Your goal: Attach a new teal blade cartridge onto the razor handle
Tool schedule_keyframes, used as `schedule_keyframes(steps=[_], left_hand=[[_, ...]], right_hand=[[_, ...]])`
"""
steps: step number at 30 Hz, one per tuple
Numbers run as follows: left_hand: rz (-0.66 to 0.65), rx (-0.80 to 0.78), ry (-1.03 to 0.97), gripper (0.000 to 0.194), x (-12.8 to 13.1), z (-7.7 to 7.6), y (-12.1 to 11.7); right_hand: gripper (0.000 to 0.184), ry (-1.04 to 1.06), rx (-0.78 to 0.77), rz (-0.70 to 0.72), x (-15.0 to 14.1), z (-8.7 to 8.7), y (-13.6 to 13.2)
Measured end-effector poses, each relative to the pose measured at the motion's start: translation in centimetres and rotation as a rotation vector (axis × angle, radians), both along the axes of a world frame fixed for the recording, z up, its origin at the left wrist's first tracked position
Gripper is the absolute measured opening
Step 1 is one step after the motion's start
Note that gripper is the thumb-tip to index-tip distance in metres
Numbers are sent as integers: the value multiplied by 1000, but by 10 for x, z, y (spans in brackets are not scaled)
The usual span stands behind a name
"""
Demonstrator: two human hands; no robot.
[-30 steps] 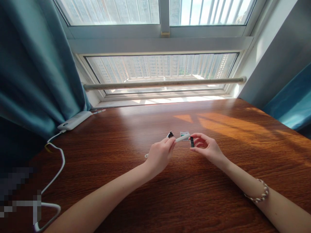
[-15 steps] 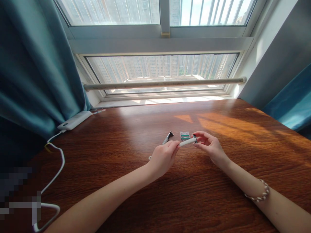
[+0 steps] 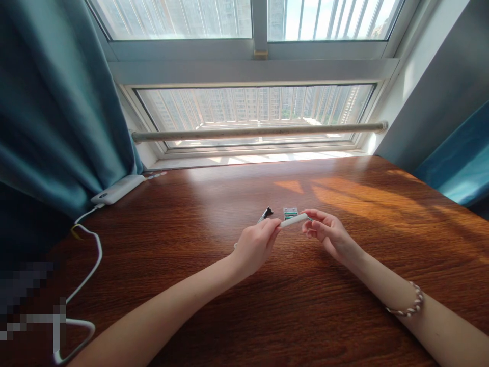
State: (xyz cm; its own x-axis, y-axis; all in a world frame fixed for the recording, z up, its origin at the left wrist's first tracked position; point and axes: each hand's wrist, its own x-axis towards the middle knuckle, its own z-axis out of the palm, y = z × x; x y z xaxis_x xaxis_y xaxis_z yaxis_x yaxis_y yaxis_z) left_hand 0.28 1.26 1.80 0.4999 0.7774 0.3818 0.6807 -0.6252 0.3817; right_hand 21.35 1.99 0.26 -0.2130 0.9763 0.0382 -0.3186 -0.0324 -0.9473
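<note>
Left hand (image 3: 252, 247): fingers closed on white handle (image 3: 293, 220), held tilted above table (image 3: 244, 326). Right hand (image 3: 331, 235): fingers pinching small head piece (image 3: 309, 218) at the handle's end, mostly hidden. Dark-tipped tool (image 3: 265, 214) just past left hand, partly covered. Clear case with green strips (image 3: 290, 211) just beyond handle.

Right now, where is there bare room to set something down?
Bare table lies between left forearm and bracelet, right grip and right curtain, and small box and windowsill. It's crowded where the left grip holds the white handle, by the black-tipped stick and box; a cable lies far left.
</note>
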Motion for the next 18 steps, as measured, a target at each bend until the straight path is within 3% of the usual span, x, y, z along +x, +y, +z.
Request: schedule_keyframes(steps=[4,9,13,18], left_hand=[[33,-31,97,29,1,0,1],[95,-65,-14,27,1,-1,2],[92,-159,-169,28,0,4,3],[103,-384,-453,29,1,9,6]], right_hand=[[35,2,-14,22,1,1,0],[33,-61,15,-16,2,0,2],[41,-304,84,-90,7,-6,9],[42,-633,142,-155,12,-14,17]])
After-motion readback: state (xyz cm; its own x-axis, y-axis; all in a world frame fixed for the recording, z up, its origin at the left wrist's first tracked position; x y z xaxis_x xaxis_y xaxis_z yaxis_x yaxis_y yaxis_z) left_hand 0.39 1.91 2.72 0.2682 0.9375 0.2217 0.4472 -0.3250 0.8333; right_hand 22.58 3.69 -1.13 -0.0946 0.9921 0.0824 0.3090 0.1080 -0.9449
